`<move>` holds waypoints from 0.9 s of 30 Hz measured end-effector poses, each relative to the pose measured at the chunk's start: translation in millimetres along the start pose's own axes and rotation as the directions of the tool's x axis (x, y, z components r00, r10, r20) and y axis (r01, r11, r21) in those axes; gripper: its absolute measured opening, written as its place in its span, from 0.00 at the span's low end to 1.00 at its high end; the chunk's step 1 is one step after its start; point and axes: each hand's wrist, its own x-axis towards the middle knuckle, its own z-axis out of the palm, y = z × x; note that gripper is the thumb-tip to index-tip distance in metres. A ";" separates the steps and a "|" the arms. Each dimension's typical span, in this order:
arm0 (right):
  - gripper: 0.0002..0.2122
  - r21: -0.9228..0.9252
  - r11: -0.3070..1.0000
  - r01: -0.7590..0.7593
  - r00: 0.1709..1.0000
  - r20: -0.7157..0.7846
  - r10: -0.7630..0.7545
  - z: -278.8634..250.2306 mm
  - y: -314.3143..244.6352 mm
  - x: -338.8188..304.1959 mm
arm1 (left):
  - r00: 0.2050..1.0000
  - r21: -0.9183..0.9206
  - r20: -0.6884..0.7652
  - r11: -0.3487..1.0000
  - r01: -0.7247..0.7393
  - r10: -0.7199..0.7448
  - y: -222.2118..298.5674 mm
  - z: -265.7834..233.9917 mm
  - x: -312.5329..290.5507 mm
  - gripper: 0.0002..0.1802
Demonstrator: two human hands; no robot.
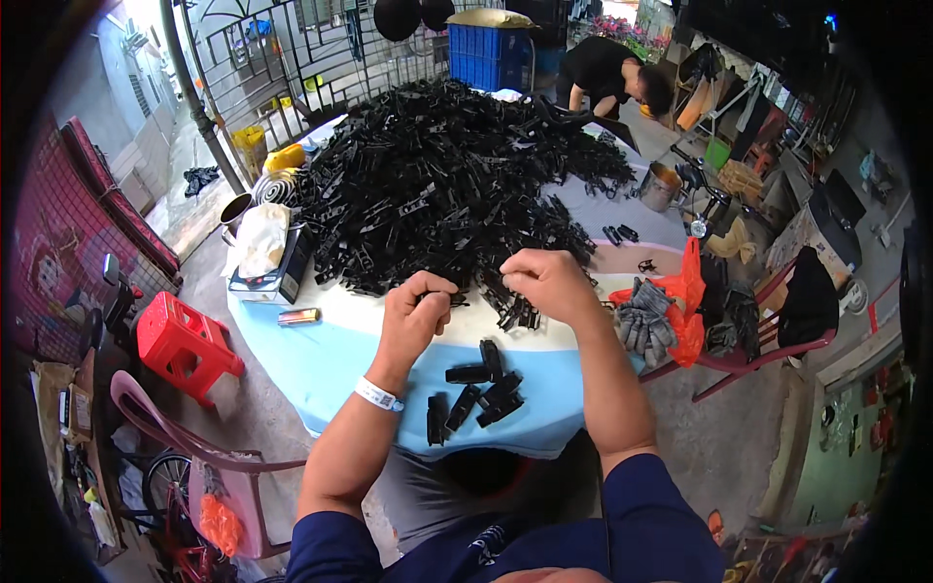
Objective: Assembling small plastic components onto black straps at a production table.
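Observation:
A large heap of black plastic parts [428, 185] covers most of the cloth-covered table in front of me. At its near edge, my left hand [420, 309], with a white band on the wrist, is closed in a pinch on a small black plastic part [455, 292]. To its right, my right hand [552, 284] has thumb and forefinger pressed together; whatever is between them is too small to make out. The two hands are a short way apart. Nearer to me lie several larger black plastic pieces [483, 387], grouped on the blue part of the cloth.
A box with a white bag [262, 248] stands at the table's left, near a battery-like cylinder [298, 317]. Grey gloves [645, 321] and a red plastic bag [688, 301] are at the right. A red stool [185, 345] stands left. Another person [617, 78] bends over beyond the table.

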 end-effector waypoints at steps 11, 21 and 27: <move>0.07 -0.149 0.963 0.224 0.974 0.063 -0.217 39.5 -2.8 -5.1 | 0.910 -0.412 -0.414 0.895 -0.168 -0.020 3.6 -28.3 7.7 0.05; 0.11 -0.315 0.695 0.646 0.748 0.082 -0.659 85.6 -18.3 11.9 | 0.947 -0.455 -0.319 0.873 -0.175 0.024 3.0 -26.1 6.4 0.06; 0.11 -0.395 0.675 0.624 0.782 0.299 -0.547 95.1 -4.9 11.9 | 0.948 -0.420 -0.316 0.891 -0.173 0.035 -1.2 -24.5 6.8 0.06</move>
